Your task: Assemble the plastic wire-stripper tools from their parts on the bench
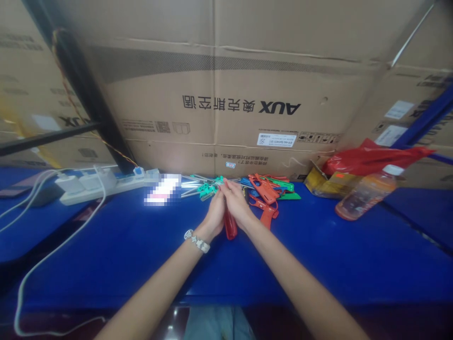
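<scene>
My left hand point(214, 210) and my right hand point(238, 204) meet over the middle of the blue table, fingers closed together. From between the palms a glossy red handle point(230, 227) points down towards me; its upper part is hidden by my hands, so I cannot tell what tool or part it belongs to. Just beyond my fingertips lie several thin metal rods with green plastic ends point(205, 190). Close to my right hand is a pile of orange, gun-shaped plastic parts point(265, 189), with green pieces point(288, 186) and blue ones among them.
A white power strip point(120, 185) with plugs and cables lies at the left, beside a blurred bright patch. At the right stand a drink bottle point(368, 193), an open small carton point(327, 183) and a red plastic bag point(368, 158). A large cardboard box point(212, 71) walls the back.
</scene>
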Available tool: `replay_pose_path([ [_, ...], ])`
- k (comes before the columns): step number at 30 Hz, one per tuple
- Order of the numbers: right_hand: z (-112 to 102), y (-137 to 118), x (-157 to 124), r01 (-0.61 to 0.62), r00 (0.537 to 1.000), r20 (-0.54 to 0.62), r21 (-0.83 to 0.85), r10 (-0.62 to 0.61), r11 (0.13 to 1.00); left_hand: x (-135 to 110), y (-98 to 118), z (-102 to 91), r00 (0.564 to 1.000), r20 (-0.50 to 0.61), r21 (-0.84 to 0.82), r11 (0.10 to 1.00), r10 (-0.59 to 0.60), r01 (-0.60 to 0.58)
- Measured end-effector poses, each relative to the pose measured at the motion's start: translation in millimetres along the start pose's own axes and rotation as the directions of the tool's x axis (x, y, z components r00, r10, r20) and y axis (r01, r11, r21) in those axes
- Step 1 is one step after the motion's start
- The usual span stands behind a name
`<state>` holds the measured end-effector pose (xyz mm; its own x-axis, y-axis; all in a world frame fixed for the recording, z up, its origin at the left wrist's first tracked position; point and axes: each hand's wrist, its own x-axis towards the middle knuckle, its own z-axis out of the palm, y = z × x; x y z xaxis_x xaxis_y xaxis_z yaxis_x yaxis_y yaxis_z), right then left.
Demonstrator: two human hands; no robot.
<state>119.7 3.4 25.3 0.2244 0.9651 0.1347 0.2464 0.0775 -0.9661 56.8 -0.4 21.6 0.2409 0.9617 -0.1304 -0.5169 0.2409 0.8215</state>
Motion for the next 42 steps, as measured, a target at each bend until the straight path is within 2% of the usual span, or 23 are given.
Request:
replay_pose_path([
  [3, -11.3, -2.9, -3.3, -0.079, 0.996, -0.048, -0.228, 0.070, 0.970, -5.3, -2.0, 5.0, 0.998, 0.028, -0.020, 0.998, -0.061, 0.062],
  [7, -37.0, -3.5, -1.4, -0.012, 1.000, 0.002, -0.399, 0.014, 0.917, -8.2, -3.3, 13.0, 0.999, -0.004, -0.058, 0.998, -0.038, 0.038],
  [11, -57.2, 5.6, -9.4, 0.110, 0.992, -0.018, -0.372, -0.125, 0.922, -1.6, -6.2, 20.8, 0.998, -0.054, -0.139, 0.990, -0.022, 0.015],
  [13, -64.0, 10.6, -22.2, 0.203, 0.973, -0.038, -0.326, -0.228, 0.923, 4.6, -7.0, 25.1, 0.995, -0.103, -0.192, 0.981, -0.017, -0.003],
  [15, -70.7, 14.3, -37.8, 0.296, 0.947, -0.012, -0.360, -0.321, 0.885, 10.6, -7.6, 30.3, 0.990, -0.139, -0.233, 0.972, -0.027, -0.006],
  [18, -82.6, 17.3, -55.6, 0.352, 0.929, 0.060, -0.438, -0.364, 0.827, 16.6, -10.3, 41.4, 0.991, -0.123, -0.251, 0.968, -0.056, 0.024],
  [21, -97.1, 18.7, -59.2, 0.336, 0.938, 0.077, -0.442, -0.338, 0.832, 20.0, -16.3, 55.8, 0.993, -0.084, -0.256, 0.965, -0.077, 0.053],
  [24, -113.4, 19.9, -51.7, 0.310, 0.948, 0.079, -0.424, -0.307, 0.851, 24.1, -21.9, 69.6, 0.997, -0.011, -0.264, 0.961, -0.081, 0.075],
  [27, -130.4, 21.9, -37.9, 0.339, 0.939, 0.089, -0.411, -0.333, 0.847, 29.9, -21.8, 79.3, 0.992, 0.105, -0.258, 0.961, -0.072, 0.097],
  [31, -152.2, 24.1, -11.7, 0.315, 0.947, 0.069, -0.397, -0.315, 0.862, 41.8, -13.7, 87.2, 0.972, 0.221, -0.162, 0.980, -0.075, 0.113],
  [34, -165.2, 21.9, 13.0, 0.293, 0.953, 0.075, -0.487, -0.295, 0.823, 54.3, -10.4, 87.6, 0.988, 0.151, -0.015, 0.999, -0.029, 0.032],
  [36, -171.2, 19.3, 30.4, 0.254, 0.964, 0.103, -0.628, -0.246, 0.735, 61.7, -12.3, 81.8, 0.995, 0.086, 0.123, 0.991, 0.046, -0.057],
  [38, -174.5, 17.6, 46.8, 0.212, 0.977, 0.147, -0.776, -0.156, 0.594, 65.3, -16.8, 70.7, 0.977, 0.138, 0.319, 0.927, 0.162, -0.199],
  [39, -175.3, 17.5, 53.8, 0.205, 0.979, 0.164, -0.824, -0.123, 0.529, 65.1, -19.2, 64.0, 0.956, 0.195, 0.443, 0.850, 0.220, -0.286],
  [40, -175.7, 17.9, 59.7, 0.204, 0.979, 0.174, -0.841, -0.106, 0.501, 63.4, -21.4, 57.0, 0.927, 0.272, 0.564, 0.738, 0.258, -0.371],
  [42, -176.1, 20.3, 66.6, 0.200, 0.980, 0.180, -0.857, -0.087, 0.475, 56.2, -24.2, 44.6, 0.834, 0.468, 0.698, 0.456, 0.294, -0.552],
])
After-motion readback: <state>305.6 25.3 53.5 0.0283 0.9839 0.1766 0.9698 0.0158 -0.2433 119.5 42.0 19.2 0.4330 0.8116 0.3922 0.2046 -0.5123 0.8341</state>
